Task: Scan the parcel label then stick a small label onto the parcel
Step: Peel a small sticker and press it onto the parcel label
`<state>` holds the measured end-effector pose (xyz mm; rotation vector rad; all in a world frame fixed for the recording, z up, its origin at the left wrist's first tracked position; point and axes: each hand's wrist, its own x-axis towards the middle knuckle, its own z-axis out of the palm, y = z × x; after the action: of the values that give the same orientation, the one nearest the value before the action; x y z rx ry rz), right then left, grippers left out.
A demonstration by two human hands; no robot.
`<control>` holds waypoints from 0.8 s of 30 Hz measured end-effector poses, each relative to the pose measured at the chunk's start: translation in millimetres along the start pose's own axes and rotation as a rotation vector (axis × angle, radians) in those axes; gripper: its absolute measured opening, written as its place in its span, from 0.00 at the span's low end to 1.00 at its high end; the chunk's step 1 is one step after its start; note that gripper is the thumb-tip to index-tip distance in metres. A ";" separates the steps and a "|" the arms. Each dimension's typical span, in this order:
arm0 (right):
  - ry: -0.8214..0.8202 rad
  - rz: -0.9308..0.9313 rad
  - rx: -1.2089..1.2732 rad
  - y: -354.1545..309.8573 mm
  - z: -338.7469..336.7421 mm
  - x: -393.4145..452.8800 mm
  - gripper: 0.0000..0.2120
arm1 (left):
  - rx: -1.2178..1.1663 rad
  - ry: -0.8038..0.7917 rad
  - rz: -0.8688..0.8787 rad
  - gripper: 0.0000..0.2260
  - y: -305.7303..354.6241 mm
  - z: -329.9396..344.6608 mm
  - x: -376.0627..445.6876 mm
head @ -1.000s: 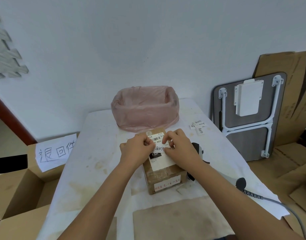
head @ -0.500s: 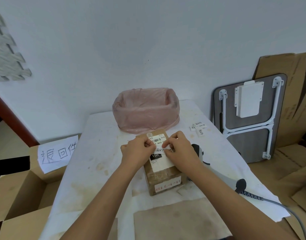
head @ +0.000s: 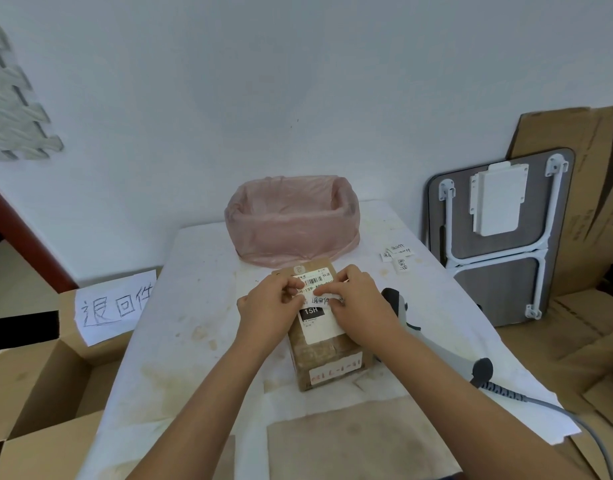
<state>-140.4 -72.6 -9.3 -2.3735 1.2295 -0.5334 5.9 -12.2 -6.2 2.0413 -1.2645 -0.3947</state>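
- Pressing the small handwritten label (head: 319,300) down onto the shipping label (head: 320,315), both hands work on top of the cardboard parcel (head: 327,353), which sits near the middle of the table.
- The left hand (head: 268,308) has its fingers curled narrow, with the fingertips on the left end of the small handwritten label; this appears to anchor that end while the strip is laid flat.
- The right hand (head: 358,304) is likewise nearly closed, with the thumb and fingers on the right end; holding the two ends taut likely prevents creases. Whether the strip is fully stuck down cannot be told.
- The small handwritten label sits just below the barcode (head: 313,280) and above the black "15H" block (head: 311,310), so the code stays readable.
- The barcode scanner (head: 419,332) lies on the table just right of the parcel, partly behind the right forearm, with its coiled cable (head: 505,391) trailing to the near right. Set aside within reach, it suggests that scanning is finished.
- Spare handwritten labels (head: 396,254) lie loose at the far right of the table, well apart from the parcel.
- A container lined with a pink plastic bag (head: 291,220) stands at the far edge, close behind the parcel.
- The table (head: 194,323) is covered in white sheeting, stained and wrinkled, with brown paper at the near edge.
- To the left, an open carton (head: 31,393) carries a handwritten paper sign (head: 116,303). To the right, a folding table (head: 499,237) and flattened cardboard (head: 575,188) lean against the white wall.
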 end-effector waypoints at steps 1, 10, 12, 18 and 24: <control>-0.002 -0.007 -0.017 -0.5 -0.3 -0.7 0.15 | 0.005 0.002 0.012 0.07 -1.8 -0.1 -1.6; -0.037 -0.071 -0.186 -6.2 0.5 -3.2 0.21 | -0.070 0.015 0.063 0.07 -11.0 0.6 -2.4; -0.039 -0.075 -0.196 -5.9 0.4 -4.3 0.21 | -0.070 0.015 0.066 0.07 -11.7 1.4 -2.0; -0.011 -0.100 -0.213 -6.3 1.1 -7.4 0.22 | -0.057 0.018 0.071 0.09 -12.3 2.6 -1.7; -0.004 -0.134 -0.241 -7.2 0.8 -14.4 0.25 | -0.033 0.021 0.082 0.10 -12.9 3.6 -0.8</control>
<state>-142.9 -56.7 -8.3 -2.6715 1.1982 -0.4423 12.0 -9.3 -17.8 1.9547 -1.3158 -0.3528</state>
